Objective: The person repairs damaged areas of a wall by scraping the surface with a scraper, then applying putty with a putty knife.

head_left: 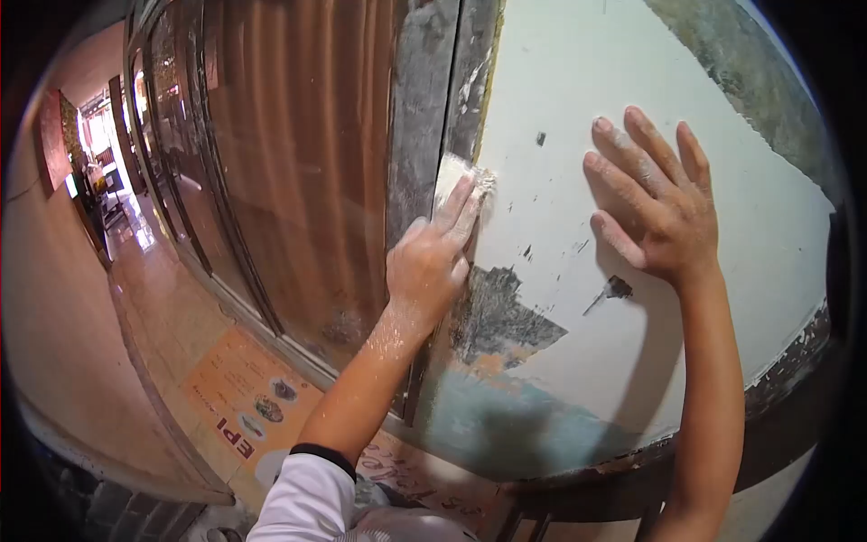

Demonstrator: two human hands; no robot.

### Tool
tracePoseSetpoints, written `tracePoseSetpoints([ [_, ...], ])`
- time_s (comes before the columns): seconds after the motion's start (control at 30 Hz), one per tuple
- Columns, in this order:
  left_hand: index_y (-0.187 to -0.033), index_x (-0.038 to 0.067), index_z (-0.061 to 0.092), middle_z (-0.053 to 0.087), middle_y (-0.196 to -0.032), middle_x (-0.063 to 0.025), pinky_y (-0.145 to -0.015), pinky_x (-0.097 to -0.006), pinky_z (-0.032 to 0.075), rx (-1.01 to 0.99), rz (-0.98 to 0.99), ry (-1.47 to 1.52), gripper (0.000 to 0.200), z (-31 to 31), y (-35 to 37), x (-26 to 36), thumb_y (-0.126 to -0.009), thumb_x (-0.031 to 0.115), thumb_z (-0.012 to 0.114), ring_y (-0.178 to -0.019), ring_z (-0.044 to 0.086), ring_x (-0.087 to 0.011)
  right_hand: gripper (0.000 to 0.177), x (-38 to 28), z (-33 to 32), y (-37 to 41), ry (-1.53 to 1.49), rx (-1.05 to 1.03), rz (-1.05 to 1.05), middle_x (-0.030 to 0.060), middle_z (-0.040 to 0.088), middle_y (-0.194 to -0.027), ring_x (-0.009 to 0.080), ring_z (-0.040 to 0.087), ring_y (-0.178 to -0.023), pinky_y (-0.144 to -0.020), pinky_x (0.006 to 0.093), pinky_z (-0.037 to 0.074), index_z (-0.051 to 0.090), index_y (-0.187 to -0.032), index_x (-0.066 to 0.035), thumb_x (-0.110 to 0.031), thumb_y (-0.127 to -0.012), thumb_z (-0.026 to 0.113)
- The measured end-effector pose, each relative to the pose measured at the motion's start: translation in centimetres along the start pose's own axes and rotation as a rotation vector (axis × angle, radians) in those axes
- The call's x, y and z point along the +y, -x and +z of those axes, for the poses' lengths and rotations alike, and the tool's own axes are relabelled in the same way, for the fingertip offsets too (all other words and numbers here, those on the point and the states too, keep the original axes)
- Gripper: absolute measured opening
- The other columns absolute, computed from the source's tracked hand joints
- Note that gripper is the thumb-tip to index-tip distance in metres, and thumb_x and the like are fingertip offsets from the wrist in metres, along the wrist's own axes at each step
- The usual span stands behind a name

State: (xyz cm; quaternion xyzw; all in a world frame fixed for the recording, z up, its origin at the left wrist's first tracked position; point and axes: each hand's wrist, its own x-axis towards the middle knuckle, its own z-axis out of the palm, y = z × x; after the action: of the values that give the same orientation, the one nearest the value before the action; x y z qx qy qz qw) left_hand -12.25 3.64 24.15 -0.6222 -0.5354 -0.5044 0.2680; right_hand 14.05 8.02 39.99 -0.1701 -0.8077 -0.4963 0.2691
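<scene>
My left hand (424, 266) is closed on a flat scraper-like piece (454, 176) coated in white, pressed at the seam between the dark frame (420, 108) and the white panel (560, 54). White crumbs cling around its edge, and white dust covers my fingers and wrist. On the right, my right hand (673, 212) rests on the panel with its fingers spread and holds nothing. Dark bare patches (506, 312) show below and between the hands.
Left of the frame stands a glass door (298, 163) with a brown curtain behind it. A tiled walkway (153, 280) runs back at the far left, with a printed orange banner (239, 397) on the floor. A dark ledge (578, 492) runs below the panel.
</scene>
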Motion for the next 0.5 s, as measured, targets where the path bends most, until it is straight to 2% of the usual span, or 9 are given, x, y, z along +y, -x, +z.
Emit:
tracePoseSetpoints([
  [0.07,-0.134,0.007,0.068,0.056,-0.154,-0.0006,-0.075,-0.0353,0.056,0.025,0.009,0.036,0.065,-0.2,-0.5,-0.1,-0.070,-0.004,0.060,-0.076,0.063,-0.0252,0.058,0.0,0.0,0.0,0.007,0.026,0.026,-0.0105,0.053,-0.156,0.0170,0.041,-0.150,-0.131,0.0483,0.017,0.066,-0.134,-0.032,-0.037,-0.078,0.078],
  [0.1,-0.134,0.006,0.068,0.056,-0.154,-0.0011,-0.075,-0.0354,0.056,0.022,0.012,0.060,0.065,-0.1,-0.2,-0.3,-0.070,-0.004,0.060,-0.076,0.063,-0.0254,0.058,0.1,0.0,0.0,0.008,0.030,0.027,-0.0105,0.053,-0.156,0.0170,0.041,-0.150,-0.131,0.0483,0.017,0.066,-0.134,-0.032,-0.037,-0.078,0.078],
  [0.17,-0.134,0.006,0.068,0.057,-0.153,-0.0031,-0.076,-0.0352,0.057,0.033,-0.012,0.053,0.066,0.0,1.0,-0.6,-0.069,-0.005,0.060,-0.076,0.063,-0.0261,0.053,0.1,0.1,0.1,0.015,0.006,0.009,-0.0027,0.056,-0.155,0.0244,0.043,-0.150,-0.129,0.0489,0.018,0.069,-0.135,-0.028,-0.036,-0.083,0.072],
  [0.37,-0.132,0.005,0.070,0.061,-0.148,-0.0113,-0.076,-0.0352,0.057,-0.007,-0.078,0.082,0.066,1.6,9.3,-1.6,-0.067,-0.007,0.060,-0.074,0.064,-0.0289,0.053,0.1,0.1,0.2,0.022,0.015,-0.006,-0.0021,0.057,-0.154,0.0250,0.043,-0.150,-0.129,0.0490,0.017,0.070,-0.134,-0.026,-0.037,-0.082,0.072],
  [0.43,-0.131,0.005,0.071,0.061,-0.147,-0.0126,-0.075,-0.0354,0.057,-0.027,-0.101,0.104,0.066,2.6,11.3,-2.0,-0.067,-0.007,0.059,-0.074,0.064,-0.0293,0.058,0.0,0.1,0.1,0.029,0.005,0.030,-0.0104,0.053,-0.156,0.0158,0.040,-0.151,-0.131,0.0478,0.017,0.067,-0.134,-0.034,-0.038,-0.078,0.078],
  [0.5,-0.132,0.011,0.071,0.060,-0.151,-0.0009,-0.069,-0.0337,0.056,0.002,-0.097,0.082,0.064,3.4,11.9,-2.1,-0.069,-0.002,0.063,-0.071,0.060,-0.0251,0.058,0.0,0.2,0.2,0.028,0.008,0.027,-0.0102,0.053,-0.156,0.0157,0.040,-0.151,-0.131,0.0476,0.018,0.067,-0.134,-0.034,-0.038,-0.078,0.078],
])
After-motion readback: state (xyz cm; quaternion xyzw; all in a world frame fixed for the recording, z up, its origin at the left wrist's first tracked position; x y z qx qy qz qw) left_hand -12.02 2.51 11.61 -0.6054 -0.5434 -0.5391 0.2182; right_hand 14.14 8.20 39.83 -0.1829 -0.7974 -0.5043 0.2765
